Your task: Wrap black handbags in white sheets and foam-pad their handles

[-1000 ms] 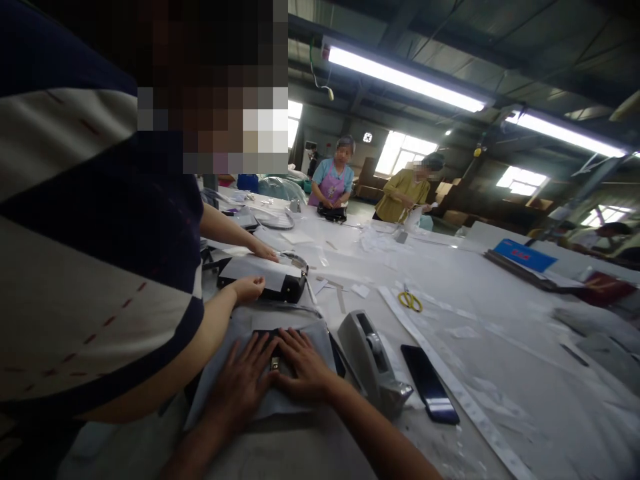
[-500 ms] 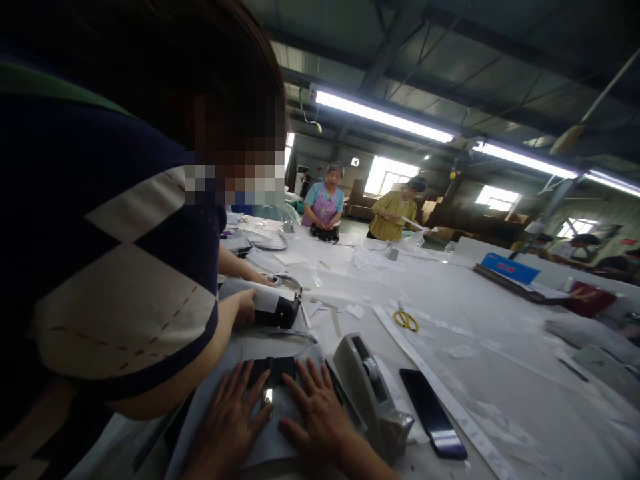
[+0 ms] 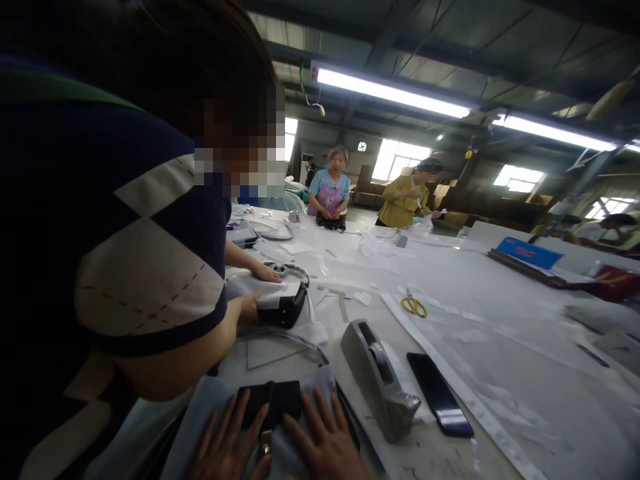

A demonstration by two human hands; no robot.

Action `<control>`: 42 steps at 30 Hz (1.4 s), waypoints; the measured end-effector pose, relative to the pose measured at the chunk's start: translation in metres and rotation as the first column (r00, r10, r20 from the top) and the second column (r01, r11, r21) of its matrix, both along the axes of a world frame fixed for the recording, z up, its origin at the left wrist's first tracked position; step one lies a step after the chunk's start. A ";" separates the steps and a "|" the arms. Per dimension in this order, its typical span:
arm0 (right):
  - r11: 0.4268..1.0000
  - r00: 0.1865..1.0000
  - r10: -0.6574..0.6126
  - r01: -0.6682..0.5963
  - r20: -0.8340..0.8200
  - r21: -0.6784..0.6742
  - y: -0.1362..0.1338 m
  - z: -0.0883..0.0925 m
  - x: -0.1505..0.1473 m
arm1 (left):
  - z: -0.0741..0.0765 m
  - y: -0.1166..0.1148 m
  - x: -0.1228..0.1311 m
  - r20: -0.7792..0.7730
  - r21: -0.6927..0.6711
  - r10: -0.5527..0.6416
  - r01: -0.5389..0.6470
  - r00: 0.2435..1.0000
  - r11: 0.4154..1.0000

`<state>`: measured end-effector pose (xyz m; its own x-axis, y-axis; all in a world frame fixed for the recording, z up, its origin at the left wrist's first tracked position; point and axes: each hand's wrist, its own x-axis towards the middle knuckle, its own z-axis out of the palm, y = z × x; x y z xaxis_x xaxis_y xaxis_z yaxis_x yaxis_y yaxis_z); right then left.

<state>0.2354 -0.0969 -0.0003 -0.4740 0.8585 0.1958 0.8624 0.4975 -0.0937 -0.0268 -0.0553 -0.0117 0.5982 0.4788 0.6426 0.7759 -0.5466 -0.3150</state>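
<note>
Both my hands lie flat with fingers spread at the bottom of the view. My left hand (image 3: 227, 437) presses on pale sheeting (image 3: 193, 427) left of a gold-coloured clasp (image 3: 265, 443). On the clasp's right, my right hand (image 3: 325, 433) rests on the same sheeting. Between and just beyond my fingertips is a black flap or strap piece (image 3: 280, 400) of what looks like a bag. The bag's lower part is hidden by my hands and the frame edge. Neither hand grips anything.
A co-worker leans in at left, hands on a black and white bag (image 3: 284, 305). Right of my hands are a tape dispenser (image 3: 375, 380), a phone (image 3: 440, 393), a white strip (image 3: 450, 370) and yellow-handled scissors (image 3: 414, 305). Two people stand across the table (image 3: 500, 287).
The view has shifted, and my hands and the bag now sit lower in it. More of the black piece shows beyond my fingers. Across the table, the person in yellow has raised a hand.
</note>
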 end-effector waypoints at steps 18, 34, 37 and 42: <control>0.957 0.993 0.080 -0.100 -0.083 -0.272 -0.032 0.075 0.001 | 0.039 -0.022 0.002 0.130 -0.167 -0.193 0.214 0.972 0.963; 0.988 0.990 0.117 -0.108 -0.077 0.111 -0.050 0.065 -0.010 | 0.002 -0.036 -0.002 0.083 -0.257 -0.140 0.156 0.987 0.954; 0.965 0.979 0.169 -0.141 -0.114 0.223 -0.051 0.054 -0.006 | 0.007 -0.037 -0.009 0.114 -0.208 -0.204 0.224 0.972 0.952; 0.991 0.984 0.116 -0.104 -0.136 0.088 -0.047 0.066 -0.008 | 0.029 -0.043 -0.013 0.130 -0.135 -0.267 0.284 0.955 0.949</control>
<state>0.2274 -0.1439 0.0661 -0.5275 0.7814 0.3334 0.7831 0.5994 -0.1658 -0.0398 -0.0986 0.0172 0.6514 0.4012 0.6439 0.6129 -0.7786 -0.1349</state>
